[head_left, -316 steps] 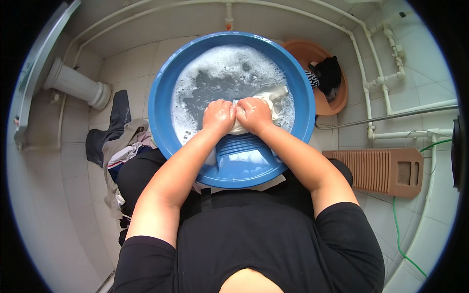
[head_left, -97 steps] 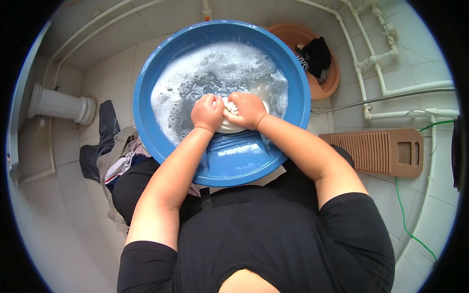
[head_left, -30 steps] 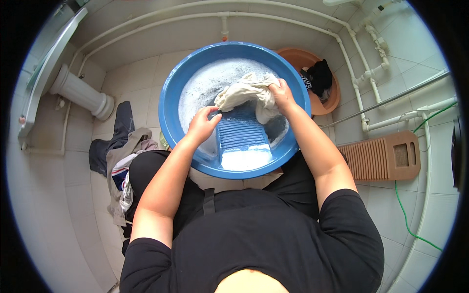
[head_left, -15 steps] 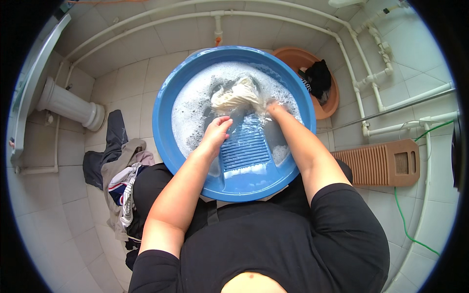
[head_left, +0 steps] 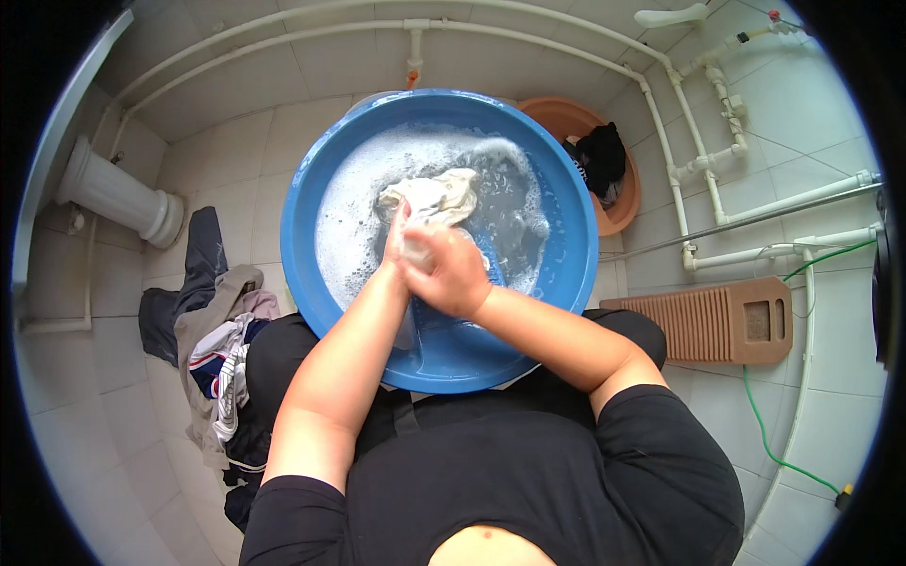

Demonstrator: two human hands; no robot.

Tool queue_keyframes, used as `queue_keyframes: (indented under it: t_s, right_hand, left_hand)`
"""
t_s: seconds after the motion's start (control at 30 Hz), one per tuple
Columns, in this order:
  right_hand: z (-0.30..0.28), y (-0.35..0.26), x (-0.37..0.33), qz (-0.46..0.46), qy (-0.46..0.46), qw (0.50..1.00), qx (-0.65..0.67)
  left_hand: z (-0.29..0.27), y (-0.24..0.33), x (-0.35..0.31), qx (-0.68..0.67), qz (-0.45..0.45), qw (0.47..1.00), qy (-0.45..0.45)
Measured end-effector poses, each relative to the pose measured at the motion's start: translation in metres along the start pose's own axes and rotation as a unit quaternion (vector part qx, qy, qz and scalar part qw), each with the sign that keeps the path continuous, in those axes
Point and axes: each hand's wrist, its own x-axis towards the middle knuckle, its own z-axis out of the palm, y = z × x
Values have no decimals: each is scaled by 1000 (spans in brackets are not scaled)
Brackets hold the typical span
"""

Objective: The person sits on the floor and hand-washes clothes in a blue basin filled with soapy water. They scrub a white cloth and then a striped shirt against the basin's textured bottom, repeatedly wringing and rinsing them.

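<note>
While the wet, cream-white cloth (head_left: 432, 203) lies bunched near the middle of the round blue plastic basin (head_left: 311, 189), half in the foamy water, both hands are closed on its nearer end. The right hand (head_left: 455, 275) is clenched over a fold of the cloth just toward the person from the basin's centre, knuckles up. The left hand (head_left: 396, 241) presses against it from the left, its fingers wrapped on the same fold, though the right hand hides much of it. The rest of the cloth spreads away from the hands toward the far side of the basin, partly lifted above the suds.

White soap foam (head_left: 354, 226) covers the left and far parts of the basin's water; the right part shows darker, clearer water. Under the hands, a ribbed blue washboard (head_left: 491, 269) shows at the right hand's edge, mostly hidden.

Just behind the basin to the right stands a smaller round brown plastic tub (head_left: 566, 118) with a dark garment (head_left: 599, 160) in it. To the right of the basin, on the tiled floor, lies a brown ribbed wooden washboard (head_left: 708, 321). Left of the basin a heap of mixed clothes (head_left: 212, 330), dark blue, grey and white, lies on the floor. Farther left of the basin is a white ceramic pedestal (head_left: 113, 193). White pipes (head_left: 679, 151) run along the wall behind and to the right of the basin, and a green hose (head_left: 769, 443) trails on the floor beyond the wooden washboard.
</note>
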Motion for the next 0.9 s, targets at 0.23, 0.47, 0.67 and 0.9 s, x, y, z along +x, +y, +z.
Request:
queue_keyframes:
  t_s: [0.23,0.47,0.67,0.9]
  right_hand:
    - [24,37,-6,-108,50,989,-83]
    - [22,22,-7,49,56,994,-76]
    - [18,56,-5,179,11,979,-92]
    - [-22,146,16,389,91,908,-130]
  left_hand:
    - [8,-21,-8,75,60,983,158]
    - [-2,-19,-18,75,79,981,163]
    - [-3,-22,-14,95,58,968,225]
    - [8,-10,-15,211,96,942,243]
